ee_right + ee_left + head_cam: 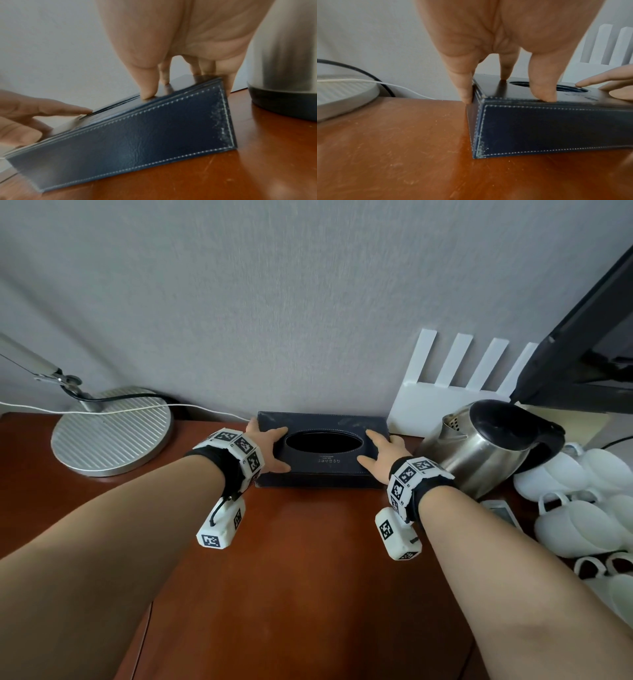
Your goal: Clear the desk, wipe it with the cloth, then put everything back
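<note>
Left hand (270,448) and right hand (385,451) at tissue box (325,474) ends, each grip spread, seemingly pressing its top

1 tissue box (322,470), 1 kettle (479,460), 1 lamp (109,433), 1 router (421,409)

I am looking down at a tissue box (322,465) in dark blue leather-like covering, smooth and faintly grained, with pale stitching and a slight sheen on top. The desk (308,542) under it is showing glossy reddish-brown wood, finely scratched. The kettle (479,460) is gleaming in brushed steel with a black plastic lid. The lamp base (109,433) is showing ribbed matt grey metal.
</note>
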